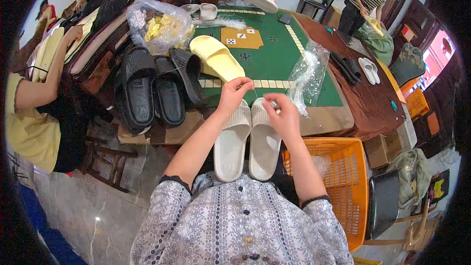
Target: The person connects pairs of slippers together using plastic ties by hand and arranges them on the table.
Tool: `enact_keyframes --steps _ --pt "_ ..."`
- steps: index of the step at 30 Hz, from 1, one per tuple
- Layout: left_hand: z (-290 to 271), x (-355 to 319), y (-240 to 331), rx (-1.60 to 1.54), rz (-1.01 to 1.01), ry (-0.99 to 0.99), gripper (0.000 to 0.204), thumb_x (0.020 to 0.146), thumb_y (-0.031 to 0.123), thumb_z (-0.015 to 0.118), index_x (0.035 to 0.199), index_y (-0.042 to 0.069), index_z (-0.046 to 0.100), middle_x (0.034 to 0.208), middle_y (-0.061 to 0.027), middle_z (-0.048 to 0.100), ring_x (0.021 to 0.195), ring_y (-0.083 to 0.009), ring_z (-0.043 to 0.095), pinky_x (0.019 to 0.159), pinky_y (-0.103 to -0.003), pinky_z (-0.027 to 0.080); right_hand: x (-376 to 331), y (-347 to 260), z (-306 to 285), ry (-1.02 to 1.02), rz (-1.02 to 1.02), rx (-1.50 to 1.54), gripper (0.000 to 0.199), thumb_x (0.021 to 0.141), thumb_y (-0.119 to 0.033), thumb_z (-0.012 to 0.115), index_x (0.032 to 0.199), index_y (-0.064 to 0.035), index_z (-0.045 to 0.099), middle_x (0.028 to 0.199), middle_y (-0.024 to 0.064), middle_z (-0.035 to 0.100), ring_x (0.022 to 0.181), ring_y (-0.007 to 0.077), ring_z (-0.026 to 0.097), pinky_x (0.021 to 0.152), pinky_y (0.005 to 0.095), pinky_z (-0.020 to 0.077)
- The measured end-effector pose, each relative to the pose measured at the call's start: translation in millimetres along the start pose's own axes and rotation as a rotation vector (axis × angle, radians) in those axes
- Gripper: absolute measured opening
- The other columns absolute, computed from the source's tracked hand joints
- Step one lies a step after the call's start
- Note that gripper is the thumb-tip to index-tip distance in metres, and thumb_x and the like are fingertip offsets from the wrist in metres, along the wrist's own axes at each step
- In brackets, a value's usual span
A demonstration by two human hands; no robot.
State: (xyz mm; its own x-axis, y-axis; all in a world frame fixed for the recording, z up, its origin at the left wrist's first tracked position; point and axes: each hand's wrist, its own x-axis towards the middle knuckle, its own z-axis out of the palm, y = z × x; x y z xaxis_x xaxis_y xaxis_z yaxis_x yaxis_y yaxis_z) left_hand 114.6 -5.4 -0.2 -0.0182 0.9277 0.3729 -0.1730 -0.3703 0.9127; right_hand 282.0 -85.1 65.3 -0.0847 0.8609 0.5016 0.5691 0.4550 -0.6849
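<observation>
Two white slippers (pixel 248 142) lie side by side on the person's lap, toes at the table (pixel 324 118) edge. The left hand (pixel 234 94) pinches a thin thread above them; the right hand (pixel 279 115) curls around something small. An orange basket (pixel 348 176) stands just right.
</observation>
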Motion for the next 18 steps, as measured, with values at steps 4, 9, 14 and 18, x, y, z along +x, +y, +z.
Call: enact_keyframes --steps 4,9,14,18 --pt "2.5 -1.0 2.4 0.014 0.014 -0.029 0.014 0.092 0.008 0.058 0.098 -0.003 0.066 0.084 -0.0020 0.067 0.080 -0.0081 0.061 0.076 -0.023 0.048 32.8 43.1 34.9 -0.160 0.236 0.295 0.023 0.084 -0.019 0.069 0.100 -0.0017 0.068 0.085 0.0037 0.070 0.068 0.0097 0.063 0.057 0.0263 0.0493" --pt "0.9 -0.5 8.4 0.062 -0.016 -0.036 0.026 0.095 0.006 0.049 0.117 0.001 0.061 0.088 -0.0007 0.068 0.061 -0.0035 0.045 0.058 -0.019 0.041 31.1 58.3 45.7 -0.076 0.459 0.642 0.013 0.088 -0.014 0.066 0.094 -0.0036 0.068 0.079 -0.0002 0.066 0.065 0.0048 0.058 0.054 0.0194 0.0454" --pt "3.4 0.1 8.3 0.028 -0.042 -0.020 0.023 0.093 0.005 0.052 0.115 0.004 0.057 0.089 -0.0058 0.071 0.063 -0.0041 0.048 0.058 -0.020 0.041 27.8 57.5 47.1 -0.073 0.381 0.687 0.011 0.089 -0.013 0.064 0.094 -0.0043 0.067 0.080 -0.0008 0.066 0.065 0.0044 0.057 0.053 0.0190 0.0444" --pt "-2.9 2.6 -1.3 0.085 -0.042 -0.079 0.022 0.094 0.008 0.053 0.115 0.004 0.058 0.090 -0.0053 0.071 0.073 -0.0056 0.056 0.062 -0.021 0.043 25.1 57.5 49.5 -0.095 0.367 0.606 0.013 0.089 -0.015 0.065 0.098 -0.0067 0.068 0.080 -0.0014 0.066 0.067 0.0043 0.058 0.054 0.0197 0.0450"
